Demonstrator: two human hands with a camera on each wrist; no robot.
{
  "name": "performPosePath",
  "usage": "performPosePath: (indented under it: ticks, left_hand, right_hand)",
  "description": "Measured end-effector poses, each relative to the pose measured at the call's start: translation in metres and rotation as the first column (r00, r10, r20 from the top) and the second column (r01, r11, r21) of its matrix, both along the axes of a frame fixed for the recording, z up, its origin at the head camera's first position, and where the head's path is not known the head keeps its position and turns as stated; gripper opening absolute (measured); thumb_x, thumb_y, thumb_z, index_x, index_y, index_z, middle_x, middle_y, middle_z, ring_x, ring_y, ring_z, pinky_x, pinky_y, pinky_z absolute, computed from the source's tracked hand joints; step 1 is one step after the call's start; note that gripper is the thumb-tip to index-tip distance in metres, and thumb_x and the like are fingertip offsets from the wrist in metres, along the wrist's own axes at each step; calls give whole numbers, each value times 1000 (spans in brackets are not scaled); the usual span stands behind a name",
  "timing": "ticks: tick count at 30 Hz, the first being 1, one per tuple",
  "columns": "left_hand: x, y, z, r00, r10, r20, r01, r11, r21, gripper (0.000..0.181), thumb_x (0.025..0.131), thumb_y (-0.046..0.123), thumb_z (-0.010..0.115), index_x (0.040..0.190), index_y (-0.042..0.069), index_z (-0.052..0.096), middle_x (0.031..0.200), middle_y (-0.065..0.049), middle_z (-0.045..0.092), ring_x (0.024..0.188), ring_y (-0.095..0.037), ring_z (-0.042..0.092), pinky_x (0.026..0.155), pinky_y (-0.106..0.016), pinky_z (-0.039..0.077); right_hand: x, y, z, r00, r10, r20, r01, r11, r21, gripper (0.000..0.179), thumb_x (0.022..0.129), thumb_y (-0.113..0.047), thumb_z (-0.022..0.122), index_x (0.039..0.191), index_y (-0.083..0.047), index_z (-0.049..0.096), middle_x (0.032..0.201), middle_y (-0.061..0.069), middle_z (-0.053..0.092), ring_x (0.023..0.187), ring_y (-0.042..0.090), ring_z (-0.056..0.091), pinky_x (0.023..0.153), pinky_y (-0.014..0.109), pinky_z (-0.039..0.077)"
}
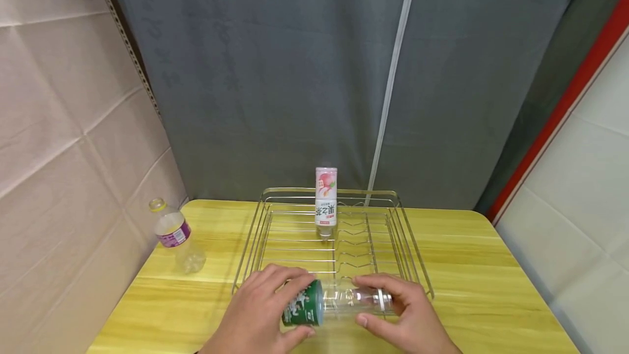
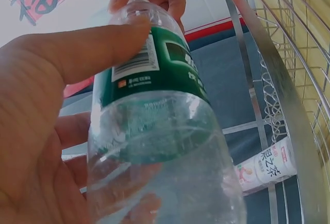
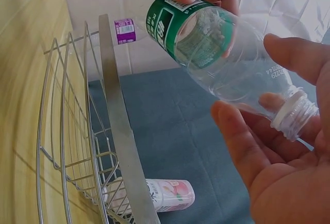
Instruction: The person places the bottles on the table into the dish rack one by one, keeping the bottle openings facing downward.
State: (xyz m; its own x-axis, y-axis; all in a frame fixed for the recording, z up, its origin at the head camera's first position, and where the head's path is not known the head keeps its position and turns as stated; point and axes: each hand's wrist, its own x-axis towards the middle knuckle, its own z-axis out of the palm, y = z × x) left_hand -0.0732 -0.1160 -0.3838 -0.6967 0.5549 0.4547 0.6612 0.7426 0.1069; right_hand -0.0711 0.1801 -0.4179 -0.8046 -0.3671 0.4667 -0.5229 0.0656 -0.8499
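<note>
Bottle (image 1: 339, 300) lies sideways, neck (image 1: 382, 300) toward 3 o'clock. Left hand (image 1: 260, 307) grips the label (image 1: 303, 306), right hand (image 1: 409, 310) kinda spread around the neck.

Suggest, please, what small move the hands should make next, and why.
Probably tip the green-labelled bottle neck-down toward the rack: the left hand grips its label, the right hand is around its neck end, it is held sideways, and the pink-labelled bottle stands neck-down in the rack.
</note>
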Motion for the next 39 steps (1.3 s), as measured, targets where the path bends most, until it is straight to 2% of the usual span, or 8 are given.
performPosePath:
  ticks: [11,16,19,23,26,29,34,39]
  left_hand:
    - [-7,-19,2,999,42,-22,-37,982,187,84,71,77,83,138,30,67,132,18,67,117,-8,65,96,-43,60]
    - [-10,-26,-1,991,58,119,-103,901,421,80,74,55,94,143,32,62,139,16,65,126,-12,63,100,-47,58]
    - [-12,-25,-3,961,37,275,-201,776,598,76,81,37,94,147,30,56,144,11,61,132,-12,60,105,-38,58]
    - [-14,-18,-4,885,-111,451,-338,512,790,73,92,13,83,154,21,45,151,3,55,137,-10,55,107,-20,53]
    - [-13,-11,-6,821,-289,492,-396,332,856,72,96,6,74,157,14,36,154,-6,50,138,-10,54,107,-18,52]
    - [-12,-2,-10,747,-477,462,-422,196,885,72,100,4,68,160,10,30,157,-13,48,140,-14,55,110,-26,53]
    - [-11,17,-15,641,-673,369,-458,50,887,76,101,4,66,161,2,20,154,-17,49,135,-23,60,113,-37,54]
    - [-12,33,-14,609,-726,320,-488,-24,873,79,100,3,66,162,-1,16,156,-21,42,128,-26,65,108,-37,57]
  right_hand:
    - [-2,3,-3,999,-28,-30,27,999,-28,48,87,11,79,133,3,68,128,7,75,102,20,75,88,28,65]
    - [-1,3,-1,998,-66,9,67,995,-70,47,88,13,77,133,3,67,130,4,75,107,15,75,89,27,65]
    - [-1,3,1,994,-99,44,103,989,-107,47,88,14,75,133,4,66,132,5,75,111,14,74,88,30,65]
    - [0,2,3,985,-137,108,153,974,-168,46,88,16,75,133,9,65,133,6,74,110,17,76,86,34,66]
    - [1,0,4,972,-184,149,213,955,-205,47,86,17,75,132,11,65,133,4,74,107,19,77,83,35,65]
    - [1,-4,5,959,-228,167,264,936,-235,48,84,19,76,130,10,66,130,3,75,106,19,77,83,34,65]
    - [-1,-12,1,967,-224,117,250,918,-307,49,80,25,74,127,12,67,127,7,76,108,18,77,85,34,64]
    - [0,-18,-3,966,-234,113,257,924,-283,48,78,23,77,124,12,67,128,0,75,112,16,75,88,36,63]
